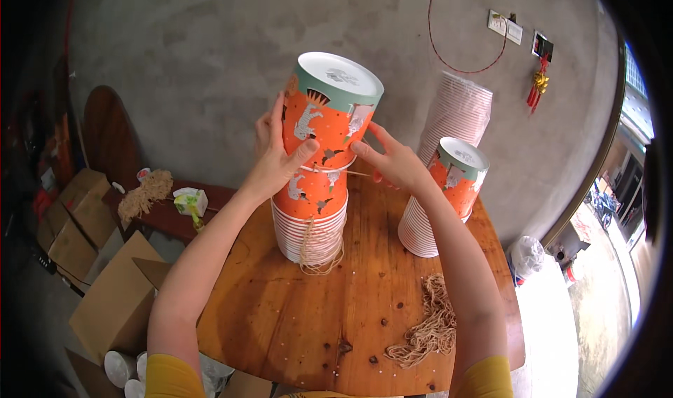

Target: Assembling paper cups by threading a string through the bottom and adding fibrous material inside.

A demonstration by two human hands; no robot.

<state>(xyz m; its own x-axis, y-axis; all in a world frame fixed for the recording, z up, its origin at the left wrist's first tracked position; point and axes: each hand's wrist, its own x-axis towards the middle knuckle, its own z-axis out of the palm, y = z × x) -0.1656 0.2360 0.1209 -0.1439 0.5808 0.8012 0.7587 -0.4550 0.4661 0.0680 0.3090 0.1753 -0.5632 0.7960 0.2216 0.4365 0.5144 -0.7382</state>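
An orange paper bucket (322,121) with a green band, animal pictures and a white base is held upside down over a stack of like buckets (308,233). My left hand (275,153) grips its left side, thumb across the front. On the right, my right hand (394,163) presses its thumb to the bucket near the rim; its other fingers are partly hidden behind. A thin cord (350,172) runs from the rim toward the right fingers. Whether they pinch it is unclear. Loops of cord (322,249) hang down the front of the stack.
Right of the stack, more upturned buckets (459,181) stand before a tall plastic-wrapped stack (456,114). A heap of tan cords (427,328) lies on the wooden table (294,328). Left are an open cardboard box (116,300) and a bench (219,200) with tissues (191,202).
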